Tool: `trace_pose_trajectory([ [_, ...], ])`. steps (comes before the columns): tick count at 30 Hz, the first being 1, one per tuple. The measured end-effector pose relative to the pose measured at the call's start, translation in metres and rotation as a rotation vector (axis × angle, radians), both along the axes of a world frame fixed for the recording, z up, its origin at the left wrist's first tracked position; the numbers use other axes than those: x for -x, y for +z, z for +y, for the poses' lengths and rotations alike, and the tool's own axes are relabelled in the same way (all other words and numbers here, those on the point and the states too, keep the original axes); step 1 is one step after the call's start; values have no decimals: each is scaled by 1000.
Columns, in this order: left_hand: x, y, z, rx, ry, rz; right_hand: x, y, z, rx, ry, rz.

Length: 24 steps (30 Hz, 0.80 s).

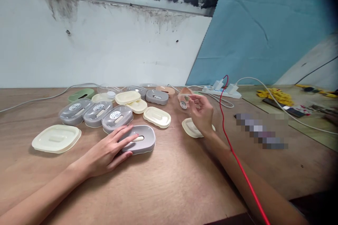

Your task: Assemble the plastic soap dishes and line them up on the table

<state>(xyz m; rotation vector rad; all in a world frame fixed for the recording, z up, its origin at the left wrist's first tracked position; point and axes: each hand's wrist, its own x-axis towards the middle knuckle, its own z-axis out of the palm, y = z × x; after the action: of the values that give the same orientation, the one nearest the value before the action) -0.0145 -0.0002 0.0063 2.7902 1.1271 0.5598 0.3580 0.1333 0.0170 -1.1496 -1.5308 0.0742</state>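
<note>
My left hand [112,151] lies with its fingers spread on a grey oval plastic box [148,140] with a slot in its top. A cream strip shows in that slot, beside my fingertips. My right hand [202,114] is closed in a pinch beside a clear and peach-coloured piece [186,93] bearing a round printed sticker [183,104]. What lies between those fingertips is too small to make out. Below the right hand is a cream lid-like piece [188,128], partly hidden. Three grey boxes [76,112] with round printed stickers stand left of centre.
Cream pieces [56,139] lie on the wooden table [169,190]. Green [80,94] and peach [166,90] boxes sit toward the wall. A red cable [237,158] crosses over my right forearm. A power strip [232,93] and yellow items [276,96] are at the right.
</note>
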Motion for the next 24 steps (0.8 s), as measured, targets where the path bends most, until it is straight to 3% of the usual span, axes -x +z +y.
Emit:
trace_pose_trajectory([
  [4, 2, -3, 1, 83, 46, -149, 25, 7, -15, -3, 235, 331],
  [7, 2, -7, 1, 108, 77, -263, 48, 13, -36, 234, 545, 545],
  [10, 1, -10, 1, 123, 99, -319, 70, 11, -60, 521, 750, 520],
  [12, -1, -10, 1, 113, 91, -337, 82, 5, -73, 589, 754, 401],
  [17, -2, -6, 1, 65, 65, -318, 87, -3, -81, 425, 582, -56],
  [24, -6, -6, 2, 27, 145, -306, 74, 0, -75, 431, 680, -335],
])
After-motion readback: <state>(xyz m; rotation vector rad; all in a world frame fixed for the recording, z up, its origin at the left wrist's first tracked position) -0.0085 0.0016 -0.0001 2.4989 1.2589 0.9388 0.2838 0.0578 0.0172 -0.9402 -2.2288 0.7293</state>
